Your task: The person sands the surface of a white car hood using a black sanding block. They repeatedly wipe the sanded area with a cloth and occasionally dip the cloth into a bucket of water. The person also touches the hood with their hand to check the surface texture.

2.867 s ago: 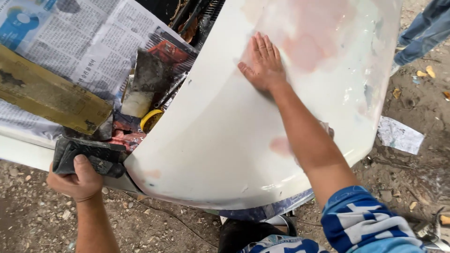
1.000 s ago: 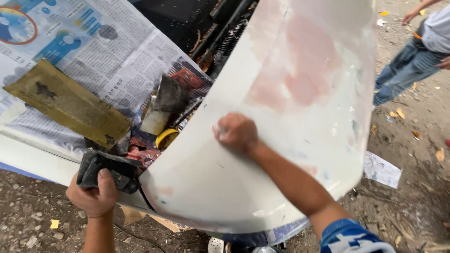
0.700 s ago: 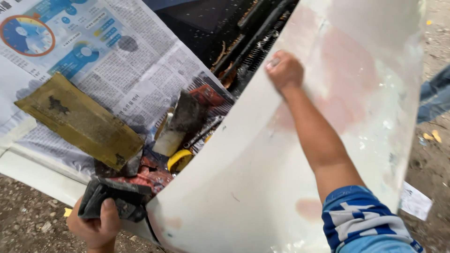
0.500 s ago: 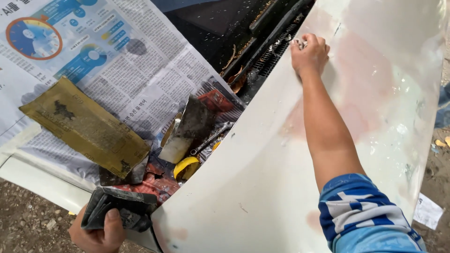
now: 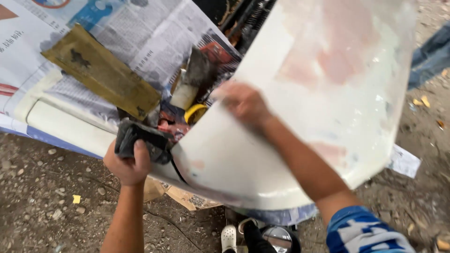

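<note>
my left hand (image 5: pixel 127 161) is closed around a dark sanding block (image 5: pixel 136 139), fingers wrapped over its lower edge, held at the near edge of the white panel (image 5: pixel 328 117). the block sits just beside the panel's lower left corner, above the dirt ground (image 5: pixel 47 206).

my right hand (image 5: pixel 243 102) rests on the panel's left part, near its upper edge. it is blurred, so i cannot tell whether the fingers are flat or curled, or whether anything is under them. the panel is curved, tilted up toward me, with pinkish filler patches (image 5: pixel 337 61) across its upper right and a smaller one near my forearm.

behind the panel's left edge lies a clutter of tools: a putty knife (image 5: pixel 192 77) with a pale handle, a yellow ring (image 5: pixel 194 112), and red scraps. further left, a flat olive board (image 5: pixel 101 70) lies on newspaper (image 5: pixel 140 33) spread over a white body part (image 5: pixel 65 129).

at the far right, a blue-trousered leg (image 5: pixel 431 56) of another person shows. a white shoe (image 5: pixel 228 236) is at the bottom edge.
</note>
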